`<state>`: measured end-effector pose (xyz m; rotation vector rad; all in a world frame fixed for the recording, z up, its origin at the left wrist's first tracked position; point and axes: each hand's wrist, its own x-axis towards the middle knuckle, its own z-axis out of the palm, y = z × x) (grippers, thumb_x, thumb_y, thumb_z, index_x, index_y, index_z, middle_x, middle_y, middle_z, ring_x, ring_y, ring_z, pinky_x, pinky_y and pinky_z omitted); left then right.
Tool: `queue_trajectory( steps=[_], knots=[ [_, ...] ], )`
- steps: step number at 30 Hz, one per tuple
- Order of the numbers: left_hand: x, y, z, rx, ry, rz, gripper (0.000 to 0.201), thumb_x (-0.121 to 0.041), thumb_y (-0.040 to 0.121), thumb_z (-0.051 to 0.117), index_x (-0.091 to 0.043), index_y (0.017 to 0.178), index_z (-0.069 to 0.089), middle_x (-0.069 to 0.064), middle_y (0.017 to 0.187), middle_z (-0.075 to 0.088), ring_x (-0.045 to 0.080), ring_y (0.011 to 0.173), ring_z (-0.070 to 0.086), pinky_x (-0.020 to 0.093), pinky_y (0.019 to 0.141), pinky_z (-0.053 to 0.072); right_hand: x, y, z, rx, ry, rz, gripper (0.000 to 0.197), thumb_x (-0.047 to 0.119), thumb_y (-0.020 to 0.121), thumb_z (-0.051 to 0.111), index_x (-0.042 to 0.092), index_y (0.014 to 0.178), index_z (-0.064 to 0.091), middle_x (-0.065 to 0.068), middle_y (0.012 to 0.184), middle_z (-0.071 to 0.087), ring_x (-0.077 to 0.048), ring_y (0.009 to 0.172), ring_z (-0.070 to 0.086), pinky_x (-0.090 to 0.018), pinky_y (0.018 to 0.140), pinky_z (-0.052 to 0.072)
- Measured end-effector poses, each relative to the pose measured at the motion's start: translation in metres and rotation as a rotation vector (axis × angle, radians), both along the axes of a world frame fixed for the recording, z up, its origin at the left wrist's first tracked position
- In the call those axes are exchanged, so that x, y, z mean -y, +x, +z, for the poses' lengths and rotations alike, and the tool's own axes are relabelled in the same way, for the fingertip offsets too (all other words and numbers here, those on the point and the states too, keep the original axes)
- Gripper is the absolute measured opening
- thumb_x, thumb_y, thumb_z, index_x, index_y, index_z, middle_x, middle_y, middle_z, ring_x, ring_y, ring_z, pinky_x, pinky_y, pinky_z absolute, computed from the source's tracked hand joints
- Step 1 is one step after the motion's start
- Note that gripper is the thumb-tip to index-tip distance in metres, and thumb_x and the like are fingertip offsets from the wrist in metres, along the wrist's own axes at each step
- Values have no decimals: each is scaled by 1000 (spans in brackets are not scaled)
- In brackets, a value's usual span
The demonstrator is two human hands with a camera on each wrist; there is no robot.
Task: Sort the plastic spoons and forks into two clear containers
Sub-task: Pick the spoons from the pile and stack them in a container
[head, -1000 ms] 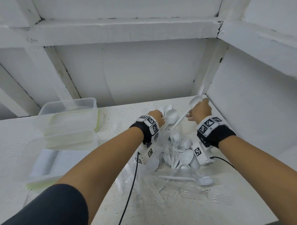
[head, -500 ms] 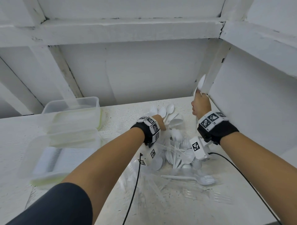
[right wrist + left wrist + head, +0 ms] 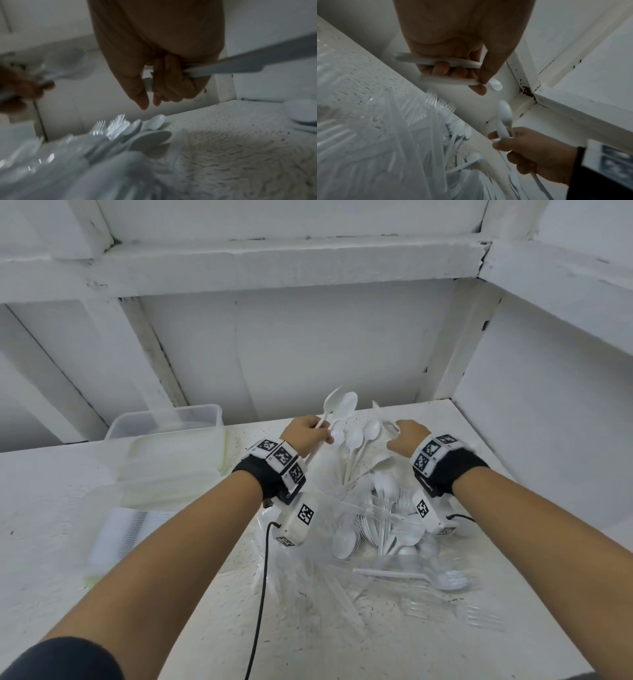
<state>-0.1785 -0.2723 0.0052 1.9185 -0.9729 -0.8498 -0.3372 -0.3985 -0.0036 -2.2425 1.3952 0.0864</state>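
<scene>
A heap of white plastic spoons (image 3: 383,508) and clear forks (image 3: 479,614) lies on the white speckled table (image 3: 342,645). My left hand (image 3: 322,433) is raised over the heap's far left and grips two white spoons (image 3: 340,405) by their handles (image 3: 450,63), bowls up. My right hand (image 3: 397,433) hovers over the heap's far right, curled round a white spoon handle (image 3: 223,69); its bowl (image 3: 505,115) points up. Two stacked clear containers (image 3: 144,453) stand to the left.
A white wall and post (image 3: 445,371) close the corner right behind the hands, and a side wall (image 3: 548,440) stands on the right. A clear lid or tray (image 3: 116,529) lies front left. One white fork (image 3: 445,578) lies apart near the front. A black cable (image 3: 262,594) hangs from my left wrist.
My right hand came down from beside the corner post to just above the heap. My left hand rose and moved left with two spoons.
</scene>
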Motion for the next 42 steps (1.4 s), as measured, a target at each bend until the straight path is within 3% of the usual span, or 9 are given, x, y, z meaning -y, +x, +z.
queue_trajectory(
  steps=[3,5,7,10,14,24,30,32,42],
  knots=[
    [-10,5,-1,54,41,-14,22,-12,91,47,-18,71,54,-4,70,56,10,59,40,23,53,31,2,5,-17,-208,8,201,27,37,86,56,36,112,47,-8,85,56,-29,85,59,-35,79,47],
    [-17,5,-3,63,69,-41,13,-11,92,46,-15,81,52,-6,68,54,9,59,41,22,54,32,2,2,-25,-302,-58,317,36,40,90,46,73,80,36,-4,67,47,-27,73,56,-40,78,49],
    [-23,4,-6,-20,69,-24,13,-8,93,43,-16,85,49,-3,67,51,10,60,43,23,55,35,0,0,-24,-271,-98,300,43,31,94,44,59,61,45,-10,71,53,-25,67,52,-34,70,45],
    [-27,3,-10,-156,49,36,18,-3,94,36,-15,85,45,3,67,46,15,58,48,25,54,38,-5,-1,-11,-151,-49,148,8,22,89,53,17,85,57,-11,87,56,-24,78,52,-28,68,37],
    [-19,-1,-11,-95,95,46,9,-7,93,36,-12,90,43,3,68,45,16,53,37,23,47,28,4,-10,-2,121,-26,61,26,20,85,62,-3,98,60,-16,93,62,-31,90,60,-30,71,39],
    [33,-19,-31,297,282,-68,34,-23,88,49,-14,57,38,1,58,41,18,53,39,24,53,30,-5,-53,29,677,54,-247,10,13,95,44,9,104,43,-1,81,49,-16,48,58,-23,39,43],
    [45,-32,-43,518,365,-239,26,-26,89,52,-6,105,53,9,81,60,27,75,61,26,61,43,-6,-70,19,777,-93,-391,9,11,92,45,11,101,47,-1,68,46,-20,46,43,-22,39,38],
    [49,-36,-46,589,404,-264,18,-23,85,57,-7,92,54,4,68,54,26,70,59,25,58,44,-7,-75,15,789,-101,-392,7,11,92,46,10,98,48,-1,69,46,-20,46,41,-18,34,37],
    [53,-33,-49,462,430,-324,20,-26,83,61,-7,84,56,5,74,55,24,77,56,29,72,48,-12,-71,18,867,-58,-420,10,9,93,47,9,102,46,-5,68,42,-18,48,35,-14,32,31]
  ],
)
